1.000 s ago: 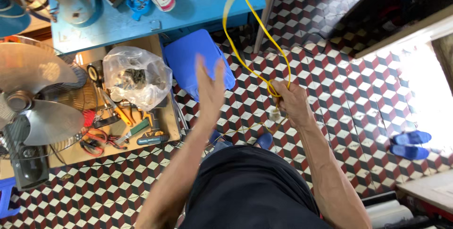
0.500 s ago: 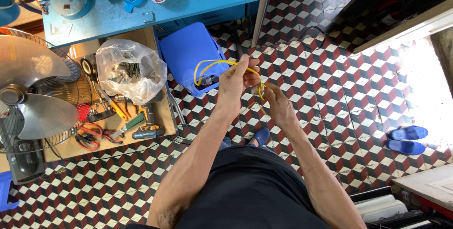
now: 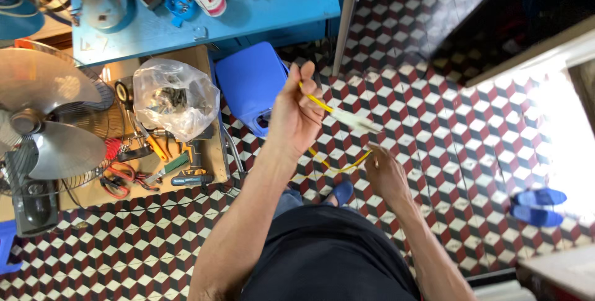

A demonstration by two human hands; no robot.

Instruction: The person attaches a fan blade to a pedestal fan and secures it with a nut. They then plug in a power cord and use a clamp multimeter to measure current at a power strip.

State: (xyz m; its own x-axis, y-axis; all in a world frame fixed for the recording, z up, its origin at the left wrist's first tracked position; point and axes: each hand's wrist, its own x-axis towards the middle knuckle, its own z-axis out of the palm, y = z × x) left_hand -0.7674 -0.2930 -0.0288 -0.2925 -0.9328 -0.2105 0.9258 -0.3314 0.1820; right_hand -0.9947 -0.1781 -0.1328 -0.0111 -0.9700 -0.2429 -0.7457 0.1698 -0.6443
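The right hand (image 3: 385, 176), nearest the body, pinches one end of a yellow cord (image 3: 338, 168) in a closed grip. Just beyond, the left hand (image 3: 296, 114) grips the cord above it. Farther beyond the cord stands a blue stool (image 3: 248, 81).

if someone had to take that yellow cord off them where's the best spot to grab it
Probably the slack loop of the yellow cord sagging between the left hand and right hand. It hangs free over the tiled floor, so come from below, on the side away from the person's body; the upper stretch looks blurred and taut.
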